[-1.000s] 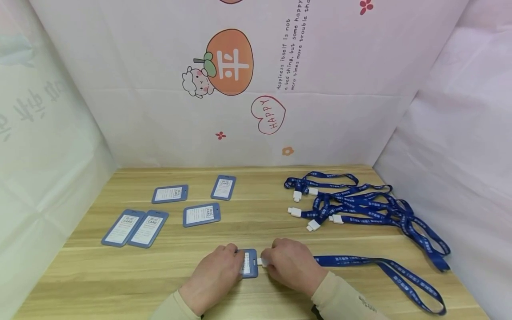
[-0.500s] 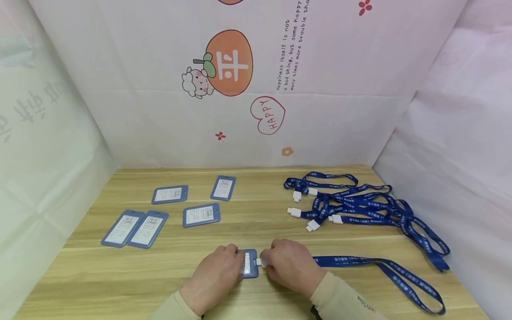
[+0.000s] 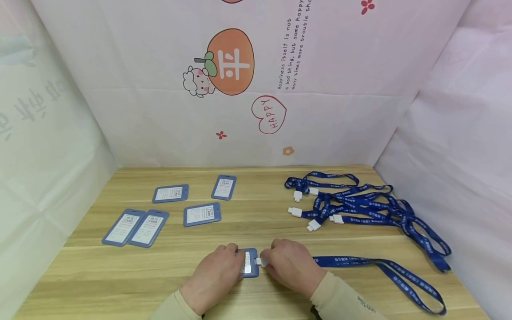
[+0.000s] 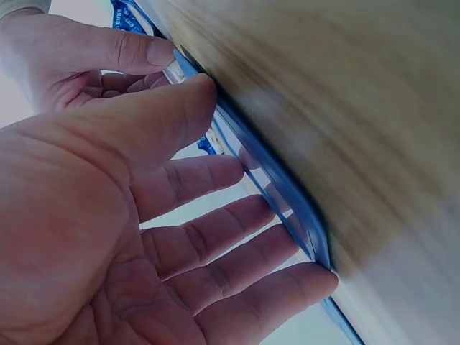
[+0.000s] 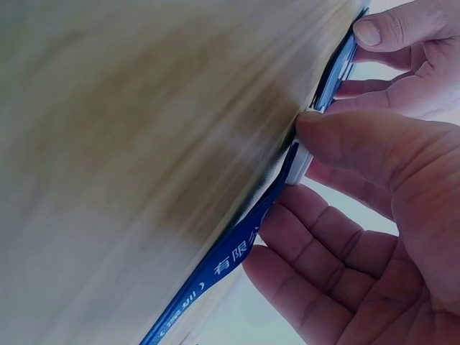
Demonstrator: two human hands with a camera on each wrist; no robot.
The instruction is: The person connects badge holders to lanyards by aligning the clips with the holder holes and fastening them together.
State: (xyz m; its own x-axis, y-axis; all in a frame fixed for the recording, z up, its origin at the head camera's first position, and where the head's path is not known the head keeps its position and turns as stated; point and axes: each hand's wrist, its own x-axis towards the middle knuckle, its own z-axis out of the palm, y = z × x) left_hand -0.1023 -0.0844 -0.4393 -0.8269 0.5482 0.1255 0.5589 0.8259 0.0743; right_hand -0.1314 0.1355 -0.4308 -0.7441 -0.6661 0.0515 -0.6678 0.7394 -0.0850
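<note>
My left hand (image 3: 218, 273) grips a blue ID card holder (image 3: 254, 263) by its two long edges, thumb on one and fingers along the other. The holder lies low over the table, its slotted end facing right; most of its white card is under my hand. Between thumb and fingers, my right hand (image 3: 292, 266) pinches the white plastic clip (image 3: 259, 262) of a blue lanyard (image 3: 344, 261). The clip's narrow tip overlaps the holder's slot. In the right wrist view, the printed strap (image 5: 233, 255) runs back from the clip (image 5: 300, 164) past my fingers.
Several more card holders (image 3: 202, 214) lie flat at the left and back of the wooden table (image 3: 240, 231). At the back right is a tangled pile of blue lanyards (image 3: 368, 206) with white clips (image 3: 295, 212). White printed cloth (image 3: 332, 124) walls the back and sides.
The white clip's tip has shifted slightly left, from the holder's edge to over its slot. The holder's card catches the light differently. Both hands stay in nearly the same place.
</note>
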